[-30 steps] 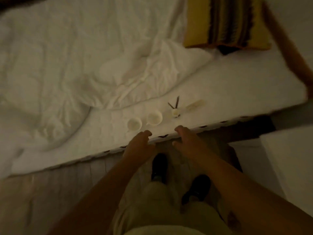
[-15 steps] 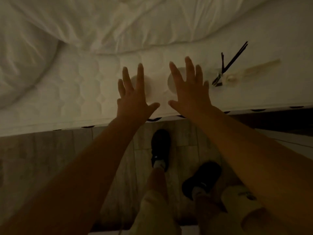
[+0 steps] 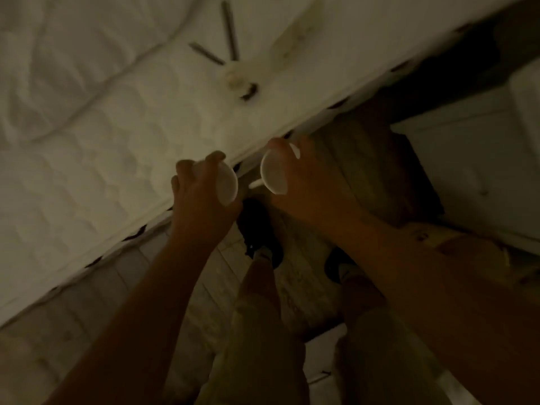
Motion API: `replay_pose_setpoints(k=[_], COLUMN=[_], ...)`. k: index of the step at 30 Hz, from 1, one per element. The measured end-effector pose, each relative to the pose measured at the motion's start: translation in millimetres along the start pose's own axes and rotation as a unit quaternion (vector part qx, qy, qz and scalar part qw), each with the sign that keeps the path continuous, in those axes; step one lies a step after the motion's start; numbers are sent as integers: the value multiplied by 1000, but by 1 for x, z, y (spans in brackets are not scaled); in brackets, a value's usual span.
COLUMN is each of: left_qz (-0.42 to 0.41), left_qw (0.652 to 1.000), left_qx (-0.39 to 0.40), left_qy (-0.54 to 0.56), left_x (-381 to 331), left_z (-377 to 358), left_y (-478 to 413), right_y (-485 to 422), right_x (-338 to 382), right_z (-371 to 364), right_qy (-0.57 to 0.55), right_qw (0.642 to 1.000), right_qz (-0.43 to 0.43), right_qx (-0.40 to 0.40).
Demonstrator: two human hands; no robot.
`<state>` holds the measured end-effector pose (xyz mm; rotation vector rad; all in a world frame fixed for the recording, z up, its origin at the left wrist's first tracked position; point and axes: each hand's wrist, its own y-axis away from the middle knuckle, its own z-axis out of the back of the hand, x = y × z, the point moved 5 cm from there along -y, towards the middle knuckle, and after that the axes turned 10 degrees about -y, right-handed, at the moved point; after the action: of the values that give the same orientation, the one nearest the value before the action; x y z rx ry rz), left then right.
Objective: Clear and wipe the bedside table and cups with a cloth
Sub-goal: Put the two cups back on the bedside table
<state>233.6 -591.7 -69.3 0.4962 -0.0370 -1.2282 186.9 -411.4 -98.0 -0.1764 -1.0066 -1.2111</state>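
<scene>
1. Cups: two small white cups, one per hand, both held just off the mattress edge and above the floor. Frame is dim and motion-blurred; fine detail is unreliable.
2. Quilted white mattress fills the left and upper part of the view; its edge runs diagonally from lower left to upper right.
3. Left hand grips the left cup from above. Fingers are curled around the cup body, fingertips over the far side of the rim. Cup is tilted, its mouth turned toward the right hand.
4. Right cup sits just beside the left cup, not touching it. It is tilted with its open mouth facing left. A thin pale piece, possibly the handle, sticks out at its lower left; cannot tell for certain.
5. Right hand is clamped on the right cup, fingers wrapped over the rim and outer wall.
6. Farther back on the mattress lie two dark sticks in a V, with a small pale round object at their base. Identity cannot be told through the blur.
7. Below the hands: wooden floor, pale trousers, dark shoes.
8. Right side: a white piece of furniture stands near the bed, its top only partly in view.
</scene>
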Motion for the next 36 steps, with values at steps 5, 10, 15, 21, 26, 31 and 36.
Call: replay_pose_setpoints(k=[5,10,15,21,26,31,36], left_qz=[-92,-209,-345,-463,-503,-546,-513], left_qw=[993,972,936,884,858,825,836], left_qx=[69,103,63,14,40,15,9], left_qy=[20,23,6,-56,-97,-148,-193], left_x=[-140,-324,-491,-637,-718,-759,-783], left_z=[-39,-73,-95,-128,-170,-190,-188], left_y=[1,-6,-8,-19,-33,-54,-77], right_y=[62,127,185,211,213,197,170], right_x=[-105,-208,-289,-373,-440,-468,-474], right_z=[85,209,319,405,447,463,475], right_qy=[-25,-56,-81,-44,-34,-8,8], right_qw=[987,948,906,860,837,827,816], right_qz=[-118,-190,-203,-242,-296,-293,-299], right_qx=[-104,-249,-363,-446,-459,-479,-494])
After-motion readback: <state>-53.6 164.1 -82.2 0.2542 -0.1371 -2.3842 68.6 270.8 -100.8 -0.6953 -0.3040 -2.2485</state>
